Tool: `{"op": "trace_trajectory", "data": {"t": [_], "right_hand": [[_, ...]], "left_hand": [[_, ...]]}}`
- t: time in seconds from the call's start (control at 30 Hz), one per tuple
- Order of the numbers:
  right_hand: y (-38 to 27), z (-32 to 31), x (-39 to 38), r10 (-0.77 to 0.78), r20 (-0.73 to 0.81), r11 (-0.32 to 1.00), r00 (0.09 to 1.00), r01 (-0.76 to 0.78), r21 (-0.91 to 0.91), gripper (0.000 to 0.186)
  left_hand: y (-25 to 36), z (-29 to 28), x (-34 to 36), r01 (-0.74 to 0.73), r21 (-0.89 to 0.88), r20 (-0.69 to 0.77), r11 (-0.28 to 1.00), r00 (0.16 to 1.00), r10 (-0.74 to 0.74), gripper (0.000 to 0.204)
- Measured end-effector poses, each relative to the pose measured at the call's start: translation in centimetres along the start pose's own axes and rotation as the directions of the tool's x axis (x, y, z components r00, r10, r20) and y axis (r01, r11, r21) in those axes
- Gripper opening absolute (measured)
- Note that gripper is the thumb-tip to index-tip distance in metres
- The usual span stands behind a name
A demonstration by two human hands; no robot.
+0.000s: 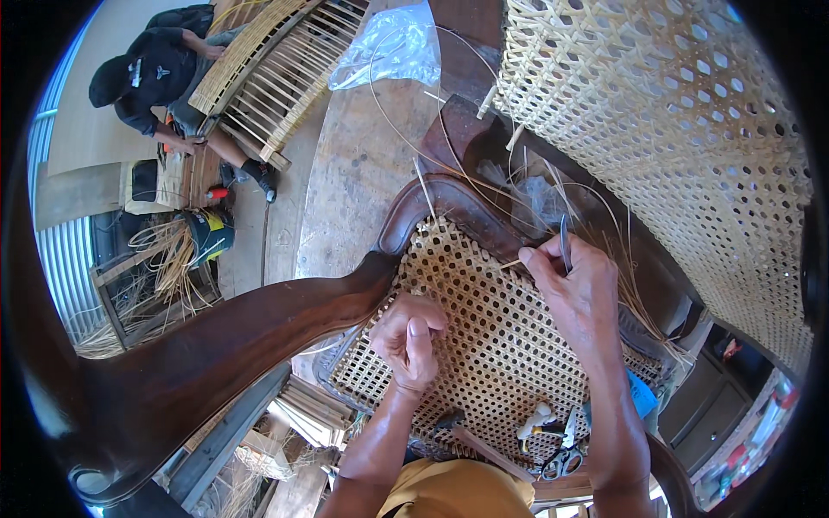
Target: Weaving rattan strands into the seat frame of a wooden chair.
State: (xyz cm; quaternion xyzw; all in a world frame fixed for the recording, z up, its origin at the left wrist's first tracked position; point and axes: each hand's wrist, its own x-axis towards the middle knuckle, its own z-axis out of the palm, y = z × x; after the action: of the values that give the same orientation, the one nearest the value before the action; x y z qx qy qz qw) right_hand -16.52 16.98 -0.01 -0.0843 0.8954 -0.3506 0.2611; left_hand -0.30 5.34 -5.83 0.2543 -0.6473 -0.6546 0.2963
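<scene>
A woven cane seat panel [466, 311] lies in a dark carved wooden chair frame [337, 298] in front of me. My left hand [406, 338] is closed over the left part of the weave, thumb on top; what it holds, if anything, is hidden. At the panel's far right edge, my right hand [577, 281] pinches a thin pale cane peg [509, 264], its tip at the frame. A slim dark metal tool [565, 242], perhaps a knife, sticks up between that hand's fingers. Another pale peg [425, 192] stands upright at the panel's far corner.
Scissors [563, 457] and a hammer [488, 449] lie on the near weave. A large cane back panel [656, 147] rises at right. Loose cane strands [626, 268] trail beside it. A clear plastic bag [389, 47] rests on the bench. Far left, another person [160, 73] works on a slatted frame [276, 69].
</scene>
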Motion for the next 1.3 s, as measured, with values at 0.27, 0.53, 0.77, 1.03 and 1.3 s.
{"op": "trace_trajectory", "data": {"t": [0.27, 0.53, 0.77, 1.03, 1.3], "right_hand": [[0.0, 0.1, 0.0, 0.018, 0.014, 0.999, 1.0, -0.017, -0.052, 0.019], [0.5, 0.1, 0.1, -0.021, 0.025, 0.999, 0.999, 0.022, -0.038, 0.018], [0.6, 0.1, -0.1, -0.041, 0.016, 0.997, 0.999, 0.042, -0.063, 0.019], [0.4, 0.2, -0.2, -0.055, -0.004, 0.998, 0.998, 0.055, -0.023, 0.022], [0.1, -0.2, -0.1, -0.021, 0.013, 1.0, 1.0, 0.021, -0.009, 0.028]], "left_hand": [[1.9, -0.8, -0.8, 0.028, 0.246, 0.155, 0.969, 0.986, -0.068, 0.023], [1.6, -1.5, -2.3, -0.036, 0.362, 0.19, 0.931, 0.981, -0.036, 0.003], [1.3, -0.9, -2.2, -0.063, 0.423, 0.169, 0.904, 0.986, -0.01, 0.004], [1.3, -1.0, -2.3, -0.091, 0.44, 0.171, 0.893, 0.985, 0.017, 0.004], [1.1, -0.8, -2.2, -0.108, 0.453, 0.17, 0.885, 0.985, 0.033, 0.002]]}}
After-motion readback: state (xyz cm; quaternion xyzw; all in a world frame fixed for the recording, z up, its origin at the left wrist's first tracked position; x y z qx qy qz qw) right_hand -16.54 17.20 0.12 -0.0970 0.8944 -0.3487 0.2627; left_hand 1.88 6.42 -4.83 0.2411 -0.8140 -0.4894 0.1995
